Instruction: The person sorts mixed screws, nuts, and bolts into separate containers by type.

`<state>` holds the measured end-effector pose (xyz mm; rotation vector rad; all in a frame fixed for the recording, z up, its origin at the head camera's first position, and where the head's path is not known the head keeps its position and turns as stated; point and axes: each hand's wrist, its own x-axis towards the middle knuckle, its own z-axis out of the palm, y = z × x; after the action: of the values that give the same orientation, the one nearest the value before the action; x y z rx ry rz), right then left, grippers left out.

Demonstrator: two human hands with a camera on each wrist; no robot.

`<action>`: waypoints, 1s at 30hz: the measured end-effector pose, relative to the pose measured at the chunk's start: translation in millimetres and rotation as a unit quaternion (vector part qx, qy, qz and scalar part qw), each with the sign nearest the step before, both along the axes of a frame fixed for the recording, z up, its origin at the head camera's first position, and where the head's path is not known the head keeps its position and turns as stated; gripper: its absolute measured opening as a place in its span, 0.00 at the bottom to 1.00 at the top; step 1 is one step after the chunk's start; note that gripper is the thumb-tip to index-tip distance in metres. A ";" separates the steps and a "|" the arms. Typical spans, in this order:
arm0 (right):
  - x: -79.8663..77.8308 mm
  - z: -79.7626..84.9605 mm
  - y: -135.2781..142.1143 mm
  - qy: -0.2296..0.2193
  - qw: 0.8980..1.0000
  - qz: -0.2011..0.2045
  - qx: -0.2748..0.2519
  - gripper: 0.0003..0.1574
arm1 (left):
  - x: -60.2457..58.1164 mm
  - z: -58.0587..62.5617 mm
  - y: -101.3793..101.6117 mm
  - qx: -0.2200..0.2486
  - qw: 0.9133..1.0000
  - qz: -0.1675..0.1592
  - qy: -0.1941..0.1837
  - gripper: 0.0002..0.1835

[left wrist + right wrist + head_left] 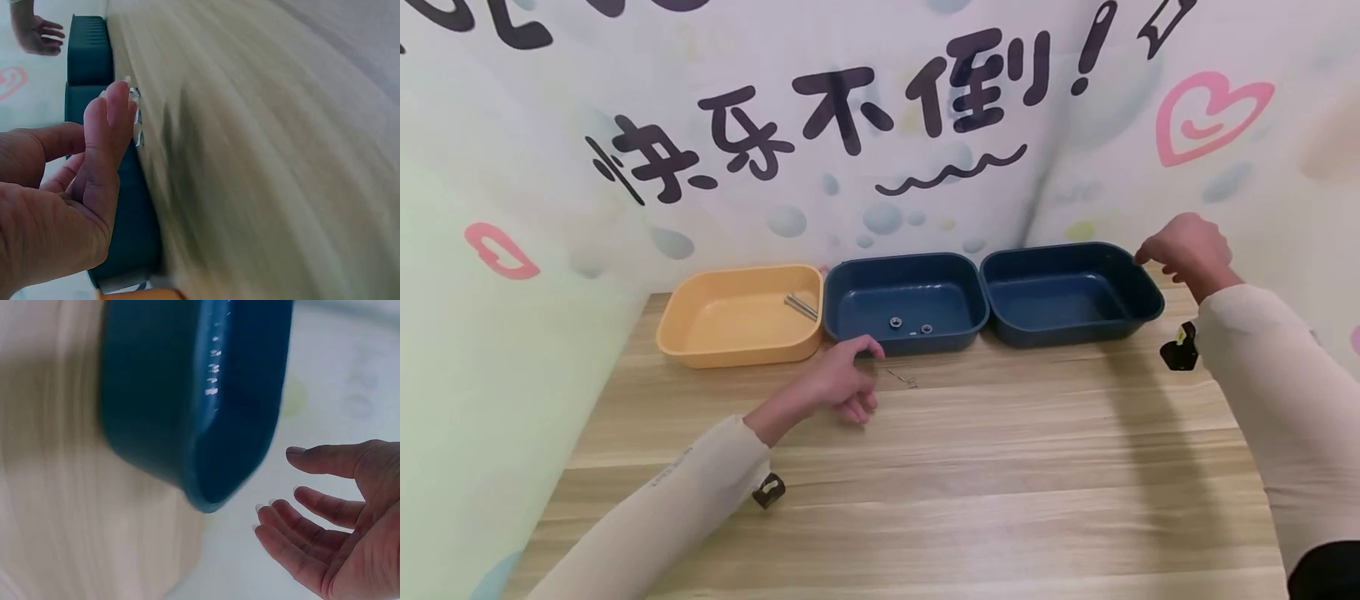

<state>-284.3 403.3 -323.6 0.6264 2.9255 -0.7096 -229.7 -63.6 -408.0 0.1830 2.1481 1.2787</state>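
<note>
My left hand (846, 382) is over the table in front of the middle blue bin (910, 343), its fingers loosely bent and nothing visible in them. Just right of its fingertips, some small thin metal pieces (902, 380) lie on the wood; in the left wrist view, shiny ridged metal pieces (138, 119) show right behind the fingers. Two nuts (896, 322) sit inside the middle bin. By the outer end of the right blue bin (1075, 332) is my right hand (1187, 246). In the right wrist view that hand (331, 531) has spread, relaxed fingers, apart from the bin's rim.
At the left of the row stands a yellow bin (737, 357) with long metal bolts (801, 306) at its right side. All three bins line the back of the wooden table (962, 483), against a printed wall sheet (820, 208). A black strap piece (1180, 348) hangs by the right sleeve.
</note>
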 end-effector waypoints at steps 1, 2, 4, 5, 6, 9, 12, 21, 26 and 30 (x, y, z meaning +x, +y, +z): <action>0.8 -2.5 2.7 0.000 1.000 -0.001 -0.007 0.33 | -0.7 -2.6 1.3 0.001 1.000 -0.001 -0.002 0.21; 1.5 -4.6 5.0 -0.002 1.000 -0.003 -0.014 0.33 | -1.4 -5.3 3.4 0.004 1.000 -0.003 -0.006 0.21; 2.7 -8.2 8.5 -0.009 1.000 -0.005 -0.020 0.33 | -2.0 -10.8 8.0 0.007 1.000 -0.008 -0.014 0.20; 3.1 -9.7 9.7 -0.012 1.000 -0.005 -0.020 0.33 | -2.0 -13.7 10.4 0.006 1.000 -0.011 -0.017 0.20; 3.7 -11.1 10.5 -0.015 1.000 -0.005 -0.018 0.33 | -1.6 -16.2 12.8 0.009 1.000 -0.014 -0.021 0.19; 4.6 -14.6 11.0 -0.021 1.000 -0.003 -0.014 0.31 | 0.1 -23.2 18.7 0.009 1.000 -0.010 -0.019 0.20; 5.5 -16.9 10.3 -0.023 1.000 -0.004 -0.006 0.28 | 1.4 -28.4 22.8 0.014 1.000 0.006 0.000 0.20; 9.7 -23.1 15.3 -0.017 1.000 -0.009 0.000 0.17 | -0.6 -37.2 29.6 0.008 0.999 0.028 0.029 0.18; 12.2 -25.5 19.2 -0.012 1.000 -0.002 -0.018 0.17 | -4.1 -36.4 30.9 -0.005 0.999 0.028 0.024 0.13; 12.7 -26.4 20.5 -0.012 1.000 0.001 -0.015 0.17 | -4.8 -36.6 32.3 -0.018 0.999 0.030 0.023 0.08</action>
<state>-271.5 423.7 -350.0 0.6234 2.8885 -0.7384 -234.4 -31.3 -444.6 0.1347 2.2284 1.2804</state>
